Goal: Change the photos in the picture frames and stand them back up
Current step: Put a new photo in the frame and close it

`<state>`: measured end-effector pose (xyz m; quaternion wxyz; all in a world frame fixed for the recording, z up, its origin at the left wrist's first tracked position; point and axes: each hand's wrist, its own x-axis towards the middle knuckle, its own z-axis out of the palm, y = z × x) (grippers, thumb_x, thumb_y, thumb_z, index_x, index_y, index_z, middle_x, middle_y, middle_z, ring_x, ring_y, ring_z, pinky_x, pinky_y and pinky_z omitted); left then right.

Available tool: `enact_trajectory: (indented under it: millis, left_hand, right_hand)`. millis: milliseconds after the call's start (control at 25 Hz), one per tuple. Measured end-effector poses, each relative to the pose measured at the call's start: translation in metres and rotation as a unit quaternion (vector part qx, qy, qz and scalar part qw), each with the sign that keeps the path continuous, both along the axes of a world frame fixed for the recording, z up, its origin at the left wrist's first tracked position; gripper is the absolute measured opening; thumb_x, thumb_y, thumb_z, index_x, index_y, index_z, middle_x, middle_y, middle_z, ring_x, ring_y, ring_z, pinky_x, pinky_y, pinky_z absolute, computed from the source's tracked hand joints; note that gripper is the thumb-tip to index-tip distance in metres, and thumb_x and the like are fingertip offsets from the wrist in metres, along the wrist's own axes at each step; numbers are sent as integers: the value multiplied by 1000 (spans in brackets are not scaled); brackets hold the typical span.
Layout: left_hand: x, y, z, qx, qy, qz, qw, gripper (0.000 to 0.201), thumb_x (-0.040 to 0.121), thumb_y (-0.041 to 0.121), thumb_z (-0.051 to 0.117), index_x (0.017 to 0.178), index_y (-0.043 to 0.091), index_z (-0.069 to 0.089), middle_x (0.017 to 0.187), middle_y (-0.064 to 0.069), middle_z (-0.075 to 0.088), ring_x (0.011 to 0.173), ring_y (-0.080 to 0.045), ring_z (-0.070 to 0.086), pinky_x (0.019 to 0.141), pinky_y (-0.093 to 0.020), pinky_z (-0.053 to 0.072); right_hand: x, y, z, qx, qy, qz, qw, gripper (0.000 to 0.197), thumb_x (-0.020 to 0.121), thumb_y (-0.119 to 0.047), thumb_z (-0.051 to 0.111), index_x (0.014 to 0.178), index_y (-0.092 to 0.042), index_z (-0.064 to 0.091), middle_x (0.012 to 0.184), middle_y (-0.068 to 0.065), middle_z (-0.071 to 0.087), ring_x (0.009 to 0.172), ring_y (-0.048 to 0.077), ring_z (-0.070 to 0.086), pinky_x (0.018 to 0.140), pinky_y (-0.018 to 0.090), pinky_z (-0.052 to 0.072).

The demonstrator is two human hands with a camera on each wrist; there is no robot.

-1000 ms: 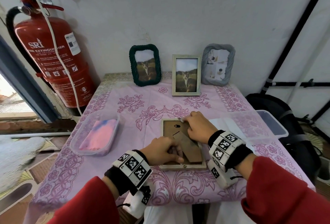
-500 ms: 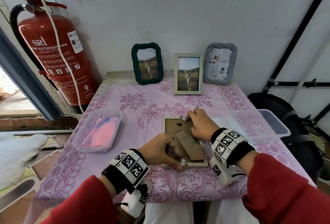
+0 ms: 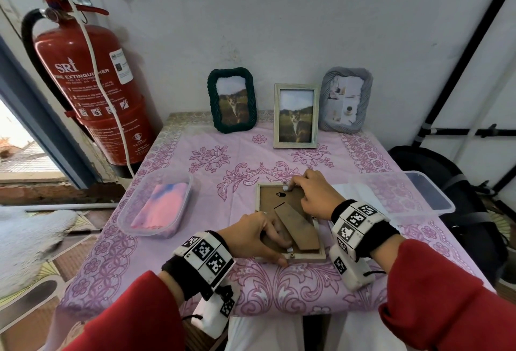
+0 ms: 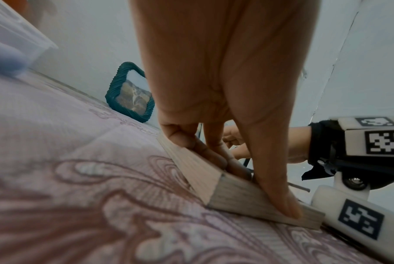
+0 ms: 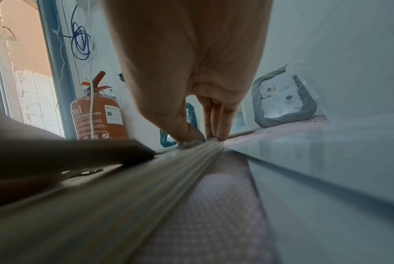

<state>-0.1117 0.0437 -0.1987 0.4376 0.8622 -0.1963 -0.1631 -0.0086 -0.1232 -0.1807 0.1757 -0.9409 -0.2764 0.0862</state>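
We judge that if our right hand (image 3: 312, 197), its thumb and fingertips pinched on a small metal tab, slips or forces it, the tab may bend or the pale wooden picture frame (image 3: 307, 256), face-down on the pink floral tablecloth (image 3: 212, 166) with brown backing up, may skid under our left hand (image 3: 251, 236), whose curled fingers press it.

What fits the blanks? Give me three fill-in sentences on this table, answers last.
The wooden frame under the left hand and right hand lies face ____. The middle frame, between the green frame and grey frame, shows a ____. The tub with pink contents sits on the person's ____ side.
Missing: down; cat; left.
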Motion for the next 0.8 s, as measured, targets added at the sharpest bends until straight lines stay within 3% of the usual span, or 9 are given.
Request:
enact_trajectory:
  millis: [120, 240, 320, 360, 480, 560, 680, 800]
  left_hand:
    - [1, 0, 0, 11, 9, -1, 1000, 25, 72, 13, 79, 94, 3, 74, 88, -3, 61, 91, -11, 54, 93, -44, 45]
    - [0, 0, 0, 33, 7, -3, 999, 26, 72, 17, 79, 96, 8, 74, 87, 9, 60, 91, 0, 51, 97, -41, 40]
    - [-1, 1, 0, 36, -2, -3, 999, 28, 71, 17, 79, 97, 8, 74, 88, 13, 58, 93, -1, 51, 99, -41, 41]
    - [-1, 1, 0, 23, -5, 1, 1000, 30, 70, 14, 80, 98, 5, 73, 90, 12, 60, 95, -4, 53, 99, -40, 43]
    - [-2, 0, 2, -21, -8, 20, 1000, 35, 67, 8, 81, 100, 0, 72, 100, -10, 70, 98, -19, 62, 95, -35, 49]
    - [-2, 0, 6, -16, -11, 38, 999, 32, 69, 14, 81, 97, 4, 74, 98, -11, 71, 91, -15, 65, 85, -26, 53]
    - [-3, 6, 13, 14, -58, 114, 992, 23, 74, 28, 78, 88, 10, 76, 83, -2, 71, 72, 0, 59, 66, -13, 46]
    - [2, 15, 14, 25, -91, 258, 962, 16, 82, 23, 69, 88, 9, 73, 84, -4, 70, 67, -5, 55, 67, -16, 44]
  right_hand:
    - [0, 0, 0, 2, 2, 3, 1000, 44, 81, 4, 46, 119, -16, 54, 113, 12, 42, 113, 26, 35, 86, 26, 33]
    - [-1, -1, 0, 5, 6, 2, 1000, 44, 81, 4, 45, 119, -16, 54, 112, 12, 42, 112, 25, 35, 84, 25, 31]
    - [-1, -2, 1, 4, 6, 3, 1000, 44, 81, 5, 45, 119, -15, 54, 112, 12, 42, 113, 26, 35, 86, 26, 33]
    - [-1, -2, 1, 3, 6, 4, 1000, 44, 81, 5, 45, 120, -15, 53, 113, 12, 42, 113, 26, 35, 88, 28, 34]
    - [-3, -2, 2, -3, 5, 8, 1000, 44, 81, 5, 44, 120, -14, 52, 114, 13, 43, 114, 26, 36, 91, 29, 35]
    - [-4, -3, 2, -5, 9, 9, 1000, 43, 82, 6, 42, 119, -11, 52, 117, 14, 44, 115, 26, 36, 92, 30, 35]
    - [-4, -6, 2, 4, 23, 2, 1000, 39, 82, 8, 41, 116, -7, 53, 121, 14, 45, 118, 26, 38, 94, 28, 35]
    - [-6, -9, 6, 16, 58, 10, 998, 47, 81, 12, 41, 125, -5, 50, 130, 14, 45, 125, 26, 39, 100, 26, 33]
